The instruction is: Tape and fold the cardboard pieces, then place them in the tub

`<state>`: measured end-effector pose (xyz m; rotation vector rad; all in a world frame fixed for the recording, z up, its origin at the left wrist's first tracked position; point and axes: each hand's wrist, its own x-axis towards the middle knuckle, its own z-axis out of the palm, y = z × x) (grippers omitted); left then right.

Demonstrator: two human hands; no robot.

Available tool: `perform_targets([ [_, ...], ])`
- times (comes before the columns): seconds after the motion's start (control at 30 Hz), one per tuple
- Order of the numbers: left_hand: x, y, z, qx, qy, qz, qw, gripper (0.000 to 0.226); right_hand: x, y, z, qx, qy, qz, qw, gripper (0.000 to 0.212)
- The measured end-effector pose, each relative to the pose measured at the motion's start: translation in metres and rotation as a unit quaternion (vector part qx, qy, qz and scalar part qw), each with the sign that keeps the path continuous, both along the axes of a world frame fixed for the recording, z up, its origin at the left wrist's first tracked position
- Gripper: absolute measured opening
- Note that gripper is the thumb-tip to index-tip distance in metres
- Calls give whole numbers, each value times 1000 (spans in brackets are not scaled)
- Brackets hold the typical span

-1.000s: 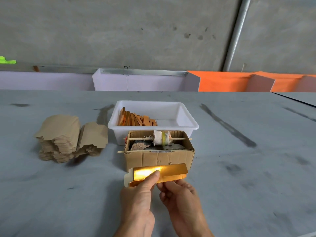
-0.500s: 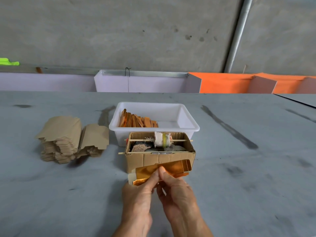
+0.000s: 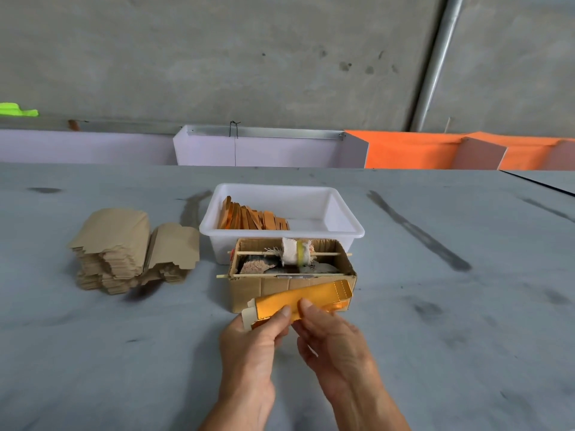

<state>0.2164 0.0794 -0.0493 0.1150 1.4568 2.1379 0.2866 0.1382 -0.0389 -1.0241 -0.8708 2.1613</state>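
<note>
- The person's left hand [image 3: 252, 340] and right hand [image 3: 329, 334] meet low in the middle of the view, above the grey table [image 3: 435, 337], and both pinch one folded, shiny orange-gold cardboard piece [image 3: 301, 298].
- The left thumb lies on the piece's front face near its left end, with the other fingers curled behind it; a pale flap sticks out at that end.
- The right thumb presses on the front just beside the left thumb, the remaining right fingers curled under the lower edge.
- The piece is held off the table, tilted so its right end rises, and that end overlaps the front wall of the box behind it.
- That open brown corrugated cardboard box [image 3: 291, 283] stands just beyond the hands; two thin wooden sticks cross its top, and a roll wound in white cloth with a yellow band [image 3: 297, 251] is threaded on the rear stick.
- Touching the back of the box is a white rectangular plastic tub [image 3: 339, 225], with a row of orange folded pieces [image 3: 252, 217] leaning in its left half.
- To the left, well apart from the tub, a tall stack of flat tan cardboard blanks [image 3: 115, 250] sits with a lower stack leaning against it.
- Farthest off, white and orange panels [image 3: 404, 149] stand along a grey concrete wall.
</note>
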Motion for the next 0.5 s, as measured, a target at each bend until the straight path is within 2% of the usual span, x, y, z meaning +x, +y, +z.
perform_targets([
  [0.1, 0, -2, 1, -18, 7, -31, 999, 10, -3, 1, 1, 39, -51, -47, 997, 25],
  [0.23, -8, -4, 7, -27, 11, -29, 999, 14, -8, 5, 8, 82, -79, -55, 992, 26],
  [0.4, -21, -2, 22, -16, -14, 11, 1000, 21, -18, 9, 23, 129, -71, 10, 989, 13],
  [0.5, -30, 1, 28, -20, 16, 18, 1000, 22, -29, 10, 32, 161, -88, 16, 983, 9],
])
